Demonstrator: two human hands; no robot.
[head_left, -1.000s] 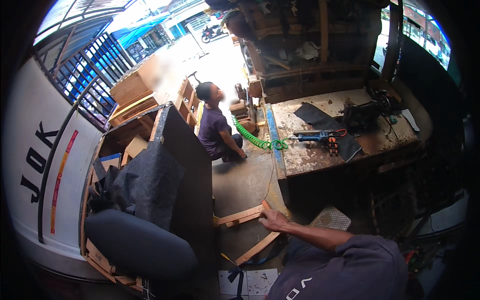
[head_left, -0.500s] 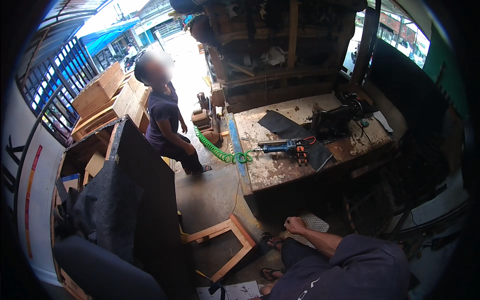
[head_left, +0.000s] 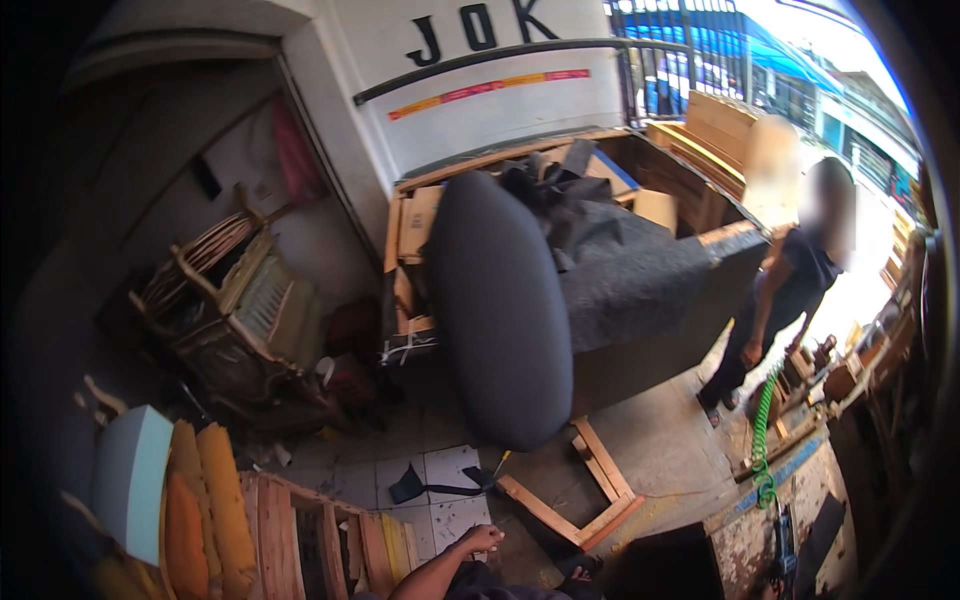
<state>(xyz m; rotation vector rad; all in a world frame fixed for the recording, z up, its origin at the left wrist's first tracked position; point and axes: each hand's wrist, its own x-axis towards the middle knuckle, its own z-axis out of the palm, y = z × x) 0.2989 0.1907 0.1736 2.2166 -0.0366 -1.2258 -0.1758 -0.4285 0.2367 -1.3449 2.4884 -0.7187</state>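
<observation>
Low in the view, my left hand (head_left: 487,539) reaches in from the bottom edge, fingers curled closed, and nothing shows in it. It hovers over pale floor tiles and touches nothing that I can make out. Just beyond it lie a black strip of material (head_left: 440,487) and a thin tool with a yellow end (head_left: 502,462). To its right, an angular wooden frame (head_left: 590,520) rests on the floor. Ahead stands a long dark grey padded cushion (head_left: 500,310), leaning against a large wooden-edged box (head_left: 650,370). My right hand is out of view.
Black cloth (head_left: 630,260) drapes over the box. A co-worker (head_left: 790,280) stands at the right, near a green coiled hose (head_left: 762,430) and a worn workbench (head_left: 735,530). On the left are a carved chair (head_left: 250,310), foam blocks (head_left: 135,480) and wooden slats (head_left: 300,530).
My view has swung left, from the workbench to the cushion and box. My right hand has left the picture, and my left hand has come into it.
</observation>
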